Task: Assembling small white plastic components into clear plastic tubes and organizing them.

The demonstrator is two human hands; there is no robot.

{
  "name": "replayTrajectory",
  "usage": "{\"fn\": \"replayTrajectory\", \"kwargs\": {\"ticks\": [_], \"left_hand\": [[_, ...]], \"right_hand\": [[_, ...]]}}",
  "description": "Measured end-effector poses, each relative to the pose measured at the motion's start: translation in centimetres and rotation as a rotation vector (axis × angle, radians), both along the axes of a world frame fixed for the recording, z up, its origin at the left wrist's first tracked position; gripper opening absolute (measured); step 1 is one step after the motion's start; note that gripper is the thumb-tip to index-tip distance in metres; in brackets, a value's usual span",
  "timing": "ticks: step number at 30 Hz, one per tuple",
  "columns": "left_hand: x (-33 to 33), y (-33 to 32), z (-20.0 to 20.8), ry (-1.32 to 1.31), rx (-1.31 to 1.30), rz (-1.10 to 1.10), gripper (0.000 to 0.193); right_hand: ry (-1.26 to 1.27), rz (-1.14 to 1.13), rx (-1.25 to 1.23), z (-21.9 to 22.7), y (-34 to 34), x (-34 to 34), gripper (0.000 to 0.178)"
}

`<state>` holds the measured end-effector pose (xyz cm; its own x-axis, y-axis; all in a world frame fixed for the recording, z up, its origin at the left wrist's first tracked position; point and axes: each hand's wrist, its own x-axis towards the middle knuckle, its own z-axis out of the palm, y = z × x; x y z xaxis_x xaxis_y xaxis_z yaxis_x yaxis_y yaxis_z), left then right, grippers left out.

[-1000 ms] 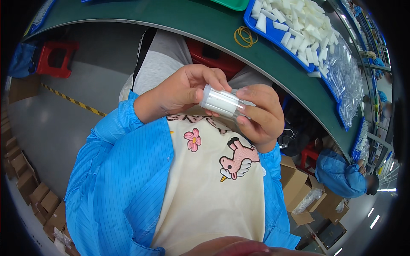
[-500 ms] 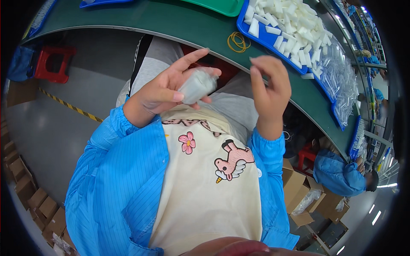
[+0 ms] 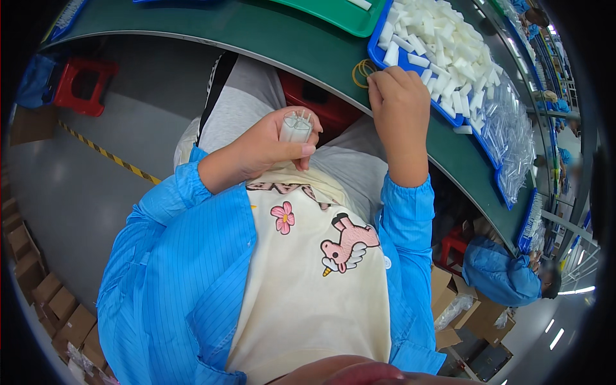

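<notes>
My left hand (image 3: 266,146) is closed round a short bundle of clear, whitish plastic tubes (image 3: 296,130), held above my lap with its ends pointing up. Thin tips stick out at the top of the bundle. Over the table edge, my right hand (image 3: 401,96) has thumb and fingertips drawn together at a small heap of yellow rubber bands (image 3: 360,72). The fingertips overlap the heap's right side, and what they pinch there is partly hidden.
A blue tray (image 3: 377,52) heaped with white foam pieces (image 3: 443,38) lies right of the bands, with clear plastic tubes (image 3: 507,122) beyond. A green tray (image 3: 333,18) sits further back. A red stool (image 3: 83,86) stands left; a person in blue (image 3: 500,273) works at right.
My right hand has moved up and forward from beside the table edge to the rubber bands. My left hand has closed round the bundle, which is now upright.
</notes>
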<state>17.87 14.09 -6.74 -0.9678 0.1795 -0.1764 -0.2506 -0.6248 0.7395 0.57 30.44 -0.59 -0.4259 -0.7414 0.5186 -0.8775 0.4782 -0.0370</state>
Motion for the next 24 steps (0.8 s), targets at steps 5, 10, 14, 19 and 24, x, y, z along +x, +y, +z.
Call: {"fn": "replayTrajectory", "kwargs": {"ticks": [5, 10, 14, 19, 24], "left_hand": [[-0.7, 0.2, 1.6, 0.059, -0.064, 0.046, 0.062], [-2.2, 0.3, 3.1, 0.238, -0.071, 0.063, 0.085], [-2.6, 0.5, 3.7, 0.255, 0.050, -0.165, 0.078], [-2.6, 0.3, 1.5, 0.181, 0.129, -0.069, 0.075], [-1.9, 0.0, 1.7, 0.221, 0.153, -0.033, 0.068]], "right_hand": [[-0.024, 0.031, -0.312, 0.5, 0.3, -0.1, 0.004], [-0.441, 0.105, -0.561, 1.7, 1.0, 3.0, 0.003], [-0.725, 0.233, -0.515, 1.3, 1.1, 4.4, 0.002], [-0.983, 0.375, -0.637, 1.2, 1.9, 5.0, 0.003], [-0.998, 0.295, -0.503, 1.2, 1.8, 5.1, 0.003]]}}
